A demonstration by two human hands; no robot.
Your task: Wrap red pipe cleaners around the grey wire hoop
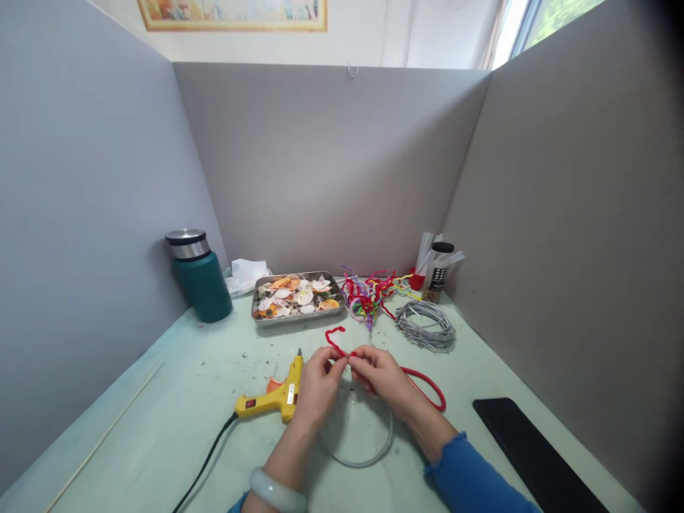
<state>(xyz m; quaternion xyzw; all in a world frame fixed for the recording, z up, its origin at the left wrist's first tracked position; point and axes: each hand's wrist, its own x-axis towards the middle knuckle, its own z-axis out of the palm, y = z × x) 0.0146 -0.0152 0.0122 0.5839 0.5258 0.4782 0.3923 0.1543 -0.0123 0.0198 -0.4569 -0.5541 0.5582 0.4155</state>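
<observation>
Pinched between the fingertips of my left hand (pixel 319 381) and my right hand (pixel 378 374) is a fuzzy red pipe cleaner (pixel 335 344). Its crooked free end sticks up past my left fingers. A red loop (pixel 434 385) shows behind my right wrist; whether it belongs to the same strand is hidden. Below my hands is a ring of grey wire (pixel 359 465), its upper part covered by them. Just left of my left forearm lies a yellow hot glue gun (pixel 291 390), its nozzle pointing away from me.
A metal tray (pixel 299 320) of shells stands at the back, beside a green bottle (pixel 200 281) and white tissue (pixel 249 273). Tangled colourful pipe cleaners (pixel 371 292), a grey wire coil (pixel 426 325) and a black-lidded jar (pixel 439 271) sit rightward. Nearer are a black slab (pixel 529 449) and a thin stick (pixel 107 434).
</observation>
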